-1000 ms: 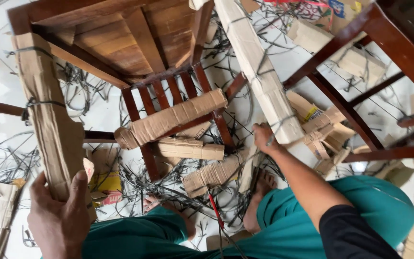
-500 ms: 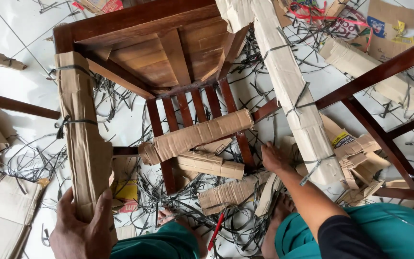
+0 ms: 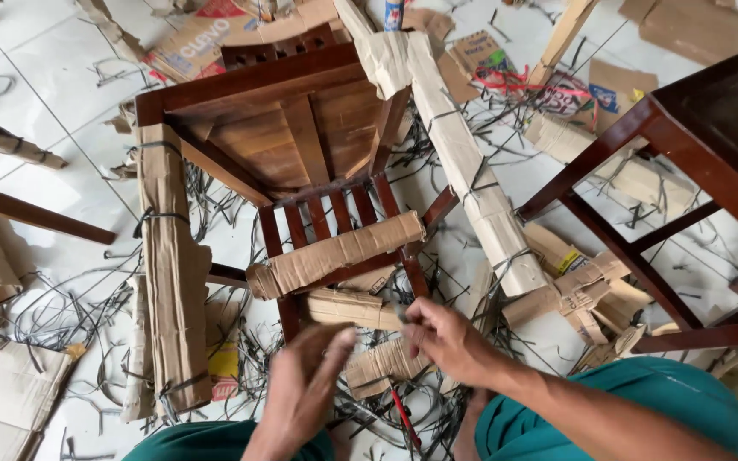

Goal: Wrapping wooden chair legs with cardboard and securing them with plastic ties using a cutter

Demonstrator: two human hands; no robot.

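Here the left hand (image 3: 305,388), fingers loosely spread, and the right hand (image 3: 446,341), pinching something too small to make out, hover near the overturned chair (image 3: 301,145) amid crowding cardboard scraps (image 3: 335,256).

Left hand (image 3: 305,388) is off the cardboard-wrapped leg (image 3: 172,273) at 9 o'clock now, up at 6 o'clock. Right hand (image 3: 446,341) leaves the other wrapped leg (image 3: 471,171), meeting it by the chair back's lower wrapping (image 3: 354,309).

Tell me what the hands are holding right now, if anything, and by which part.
Cannot be told. The right hand pinches something too small to identify; the blurred left hand hovers empty before the cardboard-wrapped brown wooden chair.
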